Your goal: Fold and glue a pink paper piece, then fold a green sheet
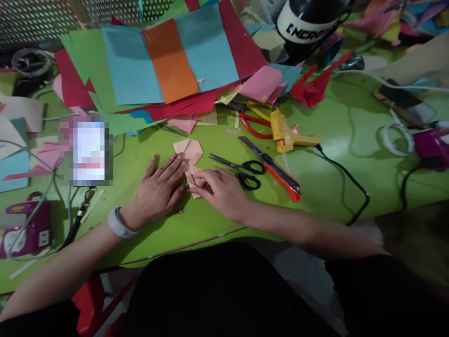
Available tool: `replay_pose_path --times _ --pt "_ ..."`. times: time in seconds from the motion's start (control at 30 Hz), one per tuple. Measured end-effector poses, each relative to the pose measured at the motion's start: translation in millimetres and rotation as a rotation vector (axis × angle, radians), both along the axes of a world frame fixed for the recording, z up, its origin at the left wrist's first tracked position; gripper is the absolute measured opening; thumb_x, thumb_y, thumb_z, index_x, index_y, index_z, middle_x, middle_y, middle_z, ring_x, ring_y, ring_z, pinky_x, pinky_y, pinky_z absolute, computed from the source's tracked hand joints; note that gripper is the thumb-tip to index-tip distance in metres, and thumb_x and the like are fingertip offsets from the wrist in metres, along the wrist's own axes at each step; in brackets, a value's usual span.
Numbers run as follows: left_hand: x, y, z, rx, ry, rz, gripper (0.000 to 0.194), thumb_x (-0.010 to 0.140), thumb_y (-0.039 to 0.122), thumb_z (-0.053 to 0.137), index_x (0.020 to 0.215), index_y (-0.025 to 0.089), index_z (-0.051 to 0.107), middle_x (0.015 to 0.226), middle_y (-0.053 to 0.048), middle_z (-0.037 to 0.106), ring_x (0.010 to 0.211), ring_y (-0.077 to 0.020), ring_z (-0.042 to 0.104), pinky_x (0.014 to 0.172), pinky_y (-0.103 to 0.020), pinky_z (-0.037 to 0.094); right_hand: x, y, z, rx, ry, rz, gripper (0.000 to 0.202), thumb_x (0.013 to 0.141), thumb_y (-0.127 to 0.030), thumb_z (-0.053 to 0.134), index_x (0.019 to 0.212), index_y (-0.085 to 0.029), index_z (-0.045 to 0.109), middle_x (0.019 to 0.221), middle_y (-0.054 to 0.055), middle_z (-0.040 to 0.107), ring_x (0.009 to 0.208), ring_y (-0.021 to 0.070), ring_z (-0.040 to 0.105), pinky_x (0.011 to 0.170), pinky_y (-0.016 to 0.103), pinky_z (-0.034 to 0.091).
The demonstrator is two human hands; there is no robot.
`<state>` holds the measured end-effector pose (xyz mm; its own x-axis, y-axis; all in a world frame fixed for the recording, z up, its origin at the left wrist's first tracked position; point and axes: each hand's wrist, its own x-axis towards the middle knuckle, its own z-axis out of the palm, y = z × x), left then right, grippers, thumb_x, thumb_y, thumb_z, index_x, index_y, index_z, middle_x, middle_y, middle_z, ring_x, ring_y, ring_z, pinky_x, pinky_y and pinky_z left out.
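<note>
A folded piece of pale pink paper (pixel 192 149) lies on the green table in front of me. My left hand (pixel 157 192) rests flat with its fingers spread, the fingertips on the paper's left side. With thumb and index finger, my right hand (pixel 220 189) pinches the lower part of the same paper. Black-handled scissors (pixel 245 169) lie just right of the paper, beyond my right fingers. A red utility knife (pixel 277 173) is beside them, farther right.
Behind stand a yellow glue gun (pixel 282 131), red-handled pliers (pixel 250 126) and stacked coloured paper (pixel 171 61). A blurred phone (pixel 89 152) and purple device (pixel 28 227) are left, with loose cables. A black container (pixel 305 28) is at the back; another phone (pixel 403 100) lies right.
</note>
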<state>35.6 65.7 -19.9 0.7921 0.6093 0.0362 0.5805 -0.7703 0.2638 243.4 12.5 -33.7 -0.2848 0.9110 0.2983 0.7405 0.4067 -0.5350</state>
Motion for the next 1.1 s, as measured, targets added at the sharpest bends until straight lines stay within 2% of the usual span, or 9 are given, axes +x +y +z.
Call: replay_pose_path --times 0.13,0.3,0.53,0.77,1.1 --pt "-0.4 2.3 0.4 0.005 -0.035 0.001 0.059 0.103 0.033 0.030 0.158 0.021 0.015 0.158 -0.010 0.035 0.147 -0.0238 0.033 0.124 -0.055 0.009 -1.1 1.7 -0.2 -0.007 0.014 0.015 0.020 0.089 -0.030 0.069 0.101 -0.020 0.058 0.080 0.003 0.071 0.079 0.0194 0.066 0.076 0.032 0.046" --pt "3.2 0.7 -1.6 0.051 -0.027 0.040 0.058 0.102 0.045 0.038 0.154 0.021 0.028 0.156 -0.009 0.039 0.145 -0.0242 0.035 0.124 -0.055 0.013 -1.1 2.3 1.1 -0.006 0.042 -0.003 0.022 0.088 -0.029 0.070 0.103 -0.019 0.056 0.074 0.000 0.070 0.075 0.0185 0.066 0.074 0.031 0.046" --pt "6.7 -1.6 -1.8 0.078 -0.027 0.073 0.058 0.101 0.041 0.043 0.154 0.023 0.028 0.155 -0.009 0.041 0.143 -0.0242 0.039 0.124 -0.056 0.015 -0.3 2.1 1.6 -0.047 0.047 -0.001 0.025 0.087 -0.029 0.071 0.105 -0.020 0.056 0.076 0.001 0.070 0.078 0.0190 0.067 0.077 0.032 0.047" --pt "9.2 -1.1 0.7 0.068 -0.045 0.103 0.049 0.101 0.038 0.042 0.148 0.022 0.040 0.152 -0.008 0.045 0.140 -0.0249 0.044 0.123 -0.057 0.016 -0.1 2.3 1.5 -0.044 0.032 -0.015 0.026 0.085 -0.028 0.074 0.104 -0.020 0.057 0.076 0.001 0.070 0.078 0.0201 0.068 0.076 0.033 0.047" --pt "10.0 -1.8 2.4 0.063 -0.048 0.106 0.050 0.101 0.038 0.043 0.148 0.022 0.041 0.151 -0.009 0.046 0.140 -0.0253 0.045 0.122 -0.060 0.017 -0.2 2.8 0.8 -0.056 0.033 -0.004 0.026 0.086 -0.027 0.073 0.105 -0.020 0.057 0.080 0.002 0.072 0.083 0.0207 0.068 0.077 0.032 0.048"
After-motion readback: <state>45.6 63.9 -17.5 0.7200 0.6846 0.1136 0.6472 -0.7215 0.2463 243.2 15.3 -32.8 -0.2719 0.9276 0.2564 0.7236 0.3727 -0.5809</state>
